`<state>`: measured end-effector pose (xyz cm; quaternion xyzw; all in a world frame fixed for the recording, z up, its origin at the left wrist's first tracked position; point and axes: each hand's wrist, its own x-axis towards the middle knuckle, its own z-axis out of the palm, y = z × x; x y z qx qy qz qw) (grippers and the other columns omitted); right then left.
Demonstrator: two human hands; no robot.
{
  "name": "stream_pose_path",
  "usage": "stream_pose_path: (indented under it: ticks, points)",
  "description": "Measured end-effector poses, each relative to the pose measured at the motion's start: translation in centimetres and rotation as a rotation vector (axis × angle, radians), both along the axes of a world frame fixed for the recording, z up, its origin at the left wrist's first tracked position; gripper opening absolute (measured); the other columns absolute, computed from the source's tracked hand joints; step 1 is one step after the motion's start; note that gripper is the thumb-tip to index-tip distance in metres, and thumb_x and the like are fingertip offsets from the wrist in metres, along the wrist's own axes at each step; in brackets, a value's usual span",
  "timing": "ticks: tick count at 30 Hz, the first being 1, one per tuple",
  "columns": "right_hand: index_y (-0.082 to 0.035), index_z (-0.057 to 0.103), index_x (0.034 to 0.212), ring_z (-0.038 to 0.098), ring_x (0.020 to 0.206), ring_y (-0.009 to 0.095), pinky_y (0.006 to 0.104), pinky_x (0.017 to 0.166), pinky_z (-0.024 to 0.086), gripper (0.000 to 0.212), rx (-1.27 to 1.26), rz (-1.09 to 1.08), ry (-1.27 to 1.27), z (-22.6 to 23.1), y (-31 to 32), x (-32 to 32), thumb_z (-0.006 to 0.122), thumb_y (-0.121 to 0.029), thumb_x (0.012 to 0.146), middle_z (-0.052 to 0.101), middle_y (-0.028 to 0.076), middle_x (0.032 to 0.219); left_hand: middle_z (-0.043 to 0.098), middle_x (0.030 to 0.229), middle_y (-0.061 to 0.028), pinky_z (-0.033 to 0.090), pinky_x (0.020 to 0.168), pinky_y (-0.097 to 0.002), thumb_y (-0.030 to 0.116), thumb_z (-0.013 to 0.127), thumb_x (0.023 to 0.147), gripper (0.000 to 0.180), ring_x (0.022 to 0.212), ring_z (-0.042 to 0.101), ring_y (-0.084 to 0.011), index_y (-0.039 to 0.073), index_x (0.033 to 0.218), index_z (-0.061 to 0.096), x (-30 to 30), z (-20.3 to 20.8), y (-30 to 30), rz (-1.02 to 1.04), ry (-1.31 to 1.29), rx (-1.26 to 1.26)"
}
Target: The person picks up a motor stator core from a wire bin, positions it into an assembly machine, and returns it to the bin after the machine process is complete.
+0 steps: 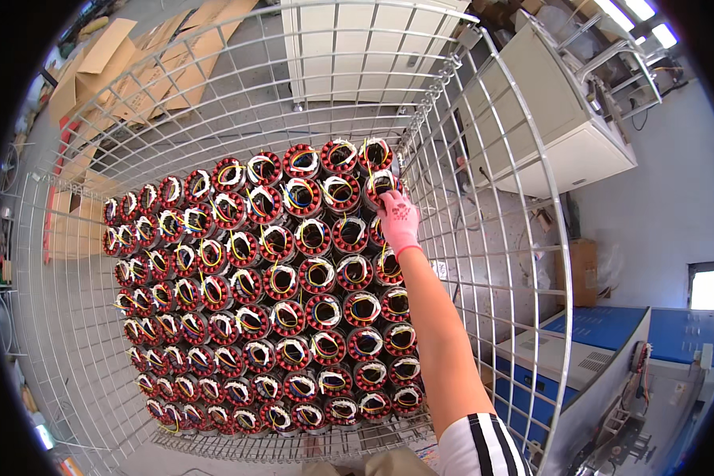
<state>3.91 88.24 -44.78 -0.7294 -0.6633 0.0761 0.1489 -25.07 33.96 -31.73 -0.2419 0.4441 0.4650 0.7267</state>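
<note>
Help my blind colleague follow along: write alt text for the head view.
A pink-gloved right hand touches a red-studded, white-wired metal ring among rows of similar rings inside a silver wire-mesh cage.

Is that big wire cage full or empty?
The cage looks partly full: rows of red rings sit inside, and it rises above them. How deep they go, I cannot tell.
</note>
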Motion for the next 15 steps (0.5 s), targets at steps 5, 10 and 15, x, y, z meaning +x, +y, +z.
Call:
stream_pose_path:
  ticks: [5, 10, 15]
  points:
    - [-0.015, 0.063, 0.094, 0.058, 0.104, 0.026, 0.0422, 0.087, 0.048, 0.018, -0.067, -0.012, -0.089, -1.9, 2.2, 0.1, 0.07, -0.016, 0.078, 0.061, 0.002, 0.108, 0.041, 0.145, -0.0101, 0.028, 0.112, -0.0524, 0.042, 0.037, 0.1, 0.047, 0.133, 0.039, -0.0313, 0.016, 0.14, 0.041, 0.8, -1.7, 0.6, 0.006, 0.006, -0.039]
    - [-0.015, 0.064, 0.098, 0.058, 0.105, 0.026, 0.042, 0.087, 0.048, 0.024, -0.093, 0.049, -0.006, -1.8, 2.8, 0.6, 0.072, -0.019, 0.076, 0.061, 0.003, 0.108, 0.041, 0.145, -0.0106, 0.028, 0.112, -0.0527, 0.042, 0.037, 0.1, 0.048, 0.133, 0.039, -0.0321, 0.016, 0.14, 0.041, 1.2, -2.2, 0.8, 0.006, 0.007, -0.061]
    - [-0.015, 0.064, 0.101, 0.058, 0.106, 0.027, 0.0425, 0.086, 0.049, 0.029, -0.132, 0.006, 0.024, -2.1, 3.4, 0.2, 0.075, -0.019, 0.074, 0.06, 0.003, 0.11, 0.041, 0.145, -0.0112, 0.028, 0.112, -0.0529, 0.043, 0.037, 0.1, 0.048, 0.133, 0.038, -0.0329, 0.016, 0.139, 0.042, 1.2, -2.7, -0.2, -0.017, 0.017, -0.05]
